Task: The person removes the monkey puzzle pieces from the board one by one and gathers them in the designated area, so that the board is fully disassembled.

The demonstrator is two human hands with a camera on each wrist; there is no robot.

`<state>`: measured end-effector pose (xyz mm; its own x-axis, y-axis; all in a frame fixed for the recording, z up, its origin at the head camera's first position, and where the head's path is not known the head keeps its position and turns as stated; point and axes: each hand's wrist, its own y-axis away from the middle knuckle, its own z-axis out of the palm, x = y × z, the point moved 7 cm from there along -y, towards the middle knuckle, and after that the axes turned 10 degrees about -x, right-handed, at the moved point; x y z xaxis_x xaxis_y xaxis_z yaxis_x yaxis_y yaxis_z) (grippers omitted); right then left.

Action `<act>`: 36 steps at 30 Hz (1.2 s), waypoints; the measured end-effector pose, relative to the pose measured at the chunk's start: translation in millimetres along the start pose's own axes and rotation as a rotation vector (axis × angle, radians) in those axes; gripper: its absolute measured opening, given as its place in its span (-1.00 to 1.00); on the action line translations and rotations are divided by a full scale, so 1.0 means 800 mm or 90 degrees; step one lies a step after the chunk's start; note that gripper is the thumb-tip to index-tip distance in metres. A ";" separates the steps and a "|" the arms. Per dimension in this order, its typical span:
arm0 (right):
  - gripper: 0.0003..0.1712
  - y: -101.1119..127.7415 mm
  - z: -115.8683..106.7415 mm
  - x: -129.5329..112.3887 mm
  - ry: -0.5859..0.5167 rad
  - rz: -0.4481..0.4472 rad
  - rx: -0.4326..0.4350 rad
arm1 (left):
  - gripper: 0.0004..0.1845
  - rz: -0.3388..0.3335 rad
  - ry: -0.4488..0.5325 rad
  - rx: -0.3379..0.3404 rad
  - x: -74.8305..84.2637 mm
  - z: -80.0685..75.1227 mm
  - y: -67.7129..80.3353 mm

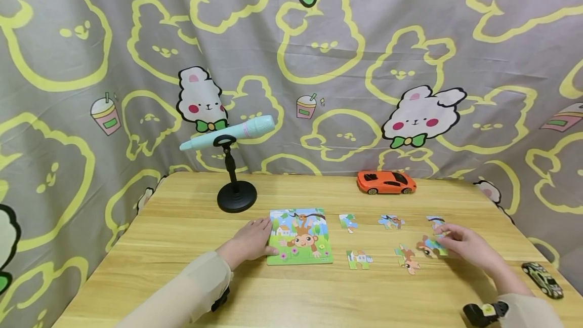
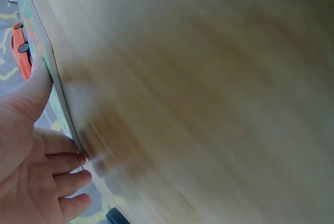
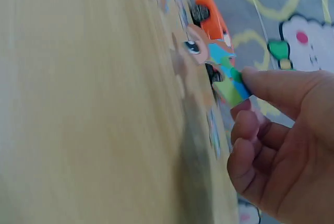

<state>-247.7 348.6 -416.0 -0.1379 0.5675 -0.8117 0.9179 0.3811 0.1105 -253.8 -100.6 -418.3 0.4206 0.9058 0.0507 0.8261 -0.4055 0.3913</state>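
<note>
Currently the left hand (image 1: 252, 241) lies flat on the wooden table (image 1: 182, 277) with its fingers straight, their tips touching the left edge of the puzzle board (image 1: 300, 237); the left wrist view shows the thumb (image 2: 32, 85) set against that same edge and nothing gripped. The puzzle board, printed with a monkey, sits near the table's centre, in front of the black microphone stand (image 1: 235, 194) that carries a pale blue toy microphone (image 1: 230, 133). The right hand (image 1: 469, 243) is on the right side of the table, its thumb and forefinger pinching a loose puzzle piece (image 1: 430, 246) whose far edge touches the tabletop; in the right wrist view that piece (image 3: 222, 75) is tilted up from the surface, and the remaining fingers (image 3: 250, 130) are curled loosely beneath it. Four other loose pieces lie between the board and the right hand: one (image 1: 348, 222) just right of the board, one (image 1: 391, 221) further right, one (image 1: 359, 259) nearer the front edge, and one (image 1: 408, 259) beside the held piece. An orange toy car (image 1: 386, 182) stands at the back of the table, well apart from both hands, and a dark green toy car (image 1: 542, 279) rests at the right edge.
</note>
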 end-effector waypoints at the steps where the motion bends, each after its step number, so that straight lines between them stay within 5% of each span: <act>1: -0.72 0.004 -0.003 0.007 -0.008 0.007 -0.009 | -0.16 0.000 -0.001 0.000 0.000 0.000 0.000; 13: -0.66 0.030 -0.027 0.052 0.041 0.157 -0.025 | -0.16 0.002 0.003 0.006 0.000 -0.001 0.000; 30: -0.72 0.027 -0.032 0.051 0.071 0.158 -0.028 | -0.17 0.005 -0.002 0.009 0.001 0.000 0.001; 36: -0.72 0.023 -0.032 0.034 0.121 0.116 -0.014 | -0.17 0.008 0.007 0.011 0.001 -0.001 0.001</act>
<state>-243.9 389.9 -420.9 -0.0395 0.7542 -0.6555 0.9261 0.2739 0.2593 -252.9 -100.4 -417.3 0.4272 0.9017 0.0662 0.8270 -0.4193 0.3745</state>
